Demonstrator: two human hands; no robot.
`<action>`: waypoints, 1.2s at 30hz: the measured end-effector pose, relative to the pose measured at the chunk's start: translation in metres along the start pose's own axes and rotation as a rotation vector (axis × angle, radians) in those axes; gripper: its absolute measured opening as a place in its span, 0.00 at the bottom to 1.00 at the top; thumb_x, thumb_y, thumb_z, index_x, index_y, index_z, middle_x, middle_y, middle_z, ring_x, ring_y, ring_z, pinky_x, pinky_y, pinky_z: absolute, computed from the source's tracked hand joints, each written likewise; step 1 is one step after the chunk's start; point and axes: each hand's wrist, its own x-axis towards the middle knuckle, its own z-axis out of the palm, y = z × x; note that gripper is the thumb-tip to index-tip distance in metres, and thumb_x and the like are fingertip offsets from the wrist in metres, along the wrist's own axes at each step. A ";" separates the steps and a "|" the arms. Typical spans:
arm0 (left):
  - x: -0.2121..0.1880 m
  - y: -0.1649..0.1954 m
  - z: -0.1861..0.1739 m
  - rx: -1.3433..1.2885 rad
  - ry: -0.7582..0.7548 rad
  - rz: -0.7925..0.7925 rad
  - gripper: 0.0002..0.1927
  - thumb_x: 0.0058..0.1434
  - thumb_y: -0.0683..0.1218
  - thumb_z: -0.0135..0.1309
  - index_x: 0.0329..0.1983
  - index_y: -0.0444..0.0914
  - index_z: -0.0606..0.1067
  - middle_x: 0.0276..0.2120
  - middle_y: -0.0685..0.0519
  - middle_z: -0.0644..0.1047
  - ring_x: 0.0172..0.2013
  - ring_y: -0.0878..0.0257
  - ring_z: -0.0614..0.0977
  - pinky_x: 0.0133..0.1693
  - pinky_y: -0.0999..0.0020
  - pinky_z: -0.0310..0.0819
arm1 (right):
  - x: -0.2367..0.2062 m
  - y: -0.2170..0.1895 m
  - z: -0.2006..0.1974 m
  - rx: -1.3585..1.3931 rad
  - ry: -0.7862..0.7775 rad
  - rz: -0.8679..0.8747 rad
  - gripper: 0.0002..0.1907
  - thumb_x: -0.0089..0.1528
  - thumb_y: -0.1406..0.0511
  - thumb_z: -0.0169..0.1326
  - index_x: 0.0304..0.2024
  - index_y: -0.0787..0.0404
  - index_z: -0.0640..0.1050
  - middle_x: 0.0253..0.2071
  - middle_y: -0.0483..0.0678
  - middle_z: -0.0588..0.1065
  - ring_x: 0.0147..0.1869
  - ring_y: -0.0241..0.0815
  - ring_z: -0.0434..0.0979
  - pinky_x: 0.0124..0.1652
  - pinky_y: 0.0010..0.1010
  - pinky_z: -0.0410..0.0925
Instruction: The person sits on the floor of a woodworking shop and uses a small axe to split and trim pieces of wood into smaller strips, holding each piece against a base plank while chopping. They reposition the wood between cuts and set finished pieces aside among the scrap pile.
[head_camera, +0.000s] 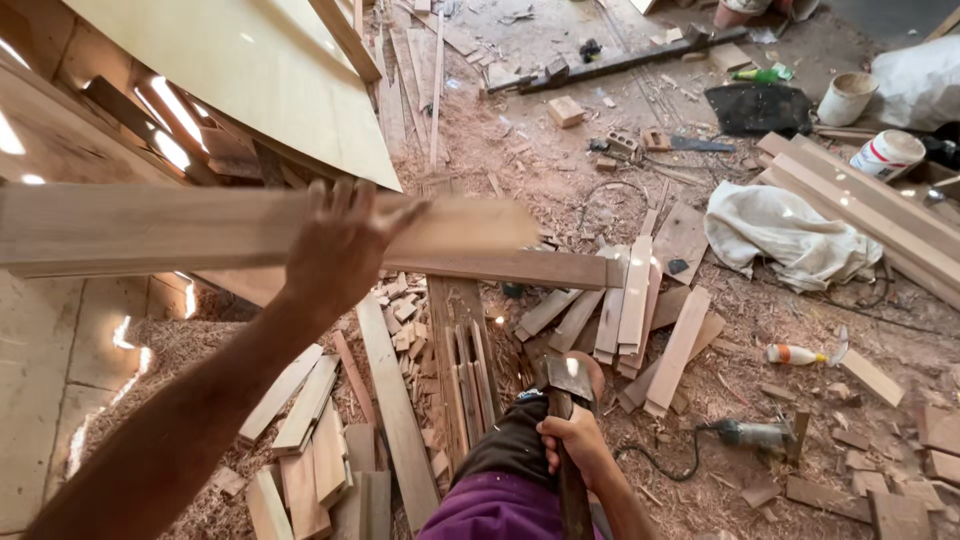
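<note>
My left hand (342, 245) grips a long flat wooden plank (150, 228) and holds it level across the left of the view, its blurred end reaching toward the middle. My right hand (575, 440) is closed around the wooden handle of a hammer (570, 385), head pointing away, low in the middle by my knee in dark and purple cloth. Below the plank lie a wooden crosspiece (520, 268) and several short offcuts.
Sawdust covers the floor. Several cut boards (640, 310) lie in the middle, long planks (870, 210) at the right, a white cloth (790, 235), two white buckets (848, 97), a power drill (750, 433), a glue bottle (795, 354) and a big plywood sheet (250, 70) at upper left.
</note>
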 end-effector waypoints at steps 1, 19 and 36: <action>-0.011 0.008 0.010 0.098 -0.100 0.033 0.32 0.69 0.50 0.51 0.75 0.61 0.59 0.49 0.42 0.75 0.48 0.49 0.77 0.55 0.45 0.74 | 0.003 0.000 0.000 0.000 -0.007 0.008 0.09 0.54 0.71 0.57 0.29 0.62 0.68 0.17 0.47 0.67 0.13 0.41 0.66 0.16 0.36 0.65; -0.116 0.094 0.101 0.223 -0.492 0.176 0.36 0.68 0.49 0.53 0.76 0.60 0.54 0.53 0.39 0.71 0.52 0.44 0.74 0.56 0.42 0.66 | -0.015 0.033 0.015 -0.001 -0.033 -0.036 0.11 0.55 0.72 0.56 0.33 0.63 0.66 0.18 0.47 0.68 0.13 0.39 0.66 0.15 0.34 0.65; -0.092 0.126 0.001 0.773 -0.559 0.517 0.32 0.57 0.38 0.62 0.65 0.26 0.69 0.60 0.30 0.71 0.60 0.38 0.74 0.58 0.46 0.70 | -0.252 -0.288 0.234 -1.447 0.199 -1.198 0.23 0.64 0.66 0.61 0.57 0.68 0.70 0.33 0.54 0.77 0.26 0.44 0.81 0.27 0.33 0.77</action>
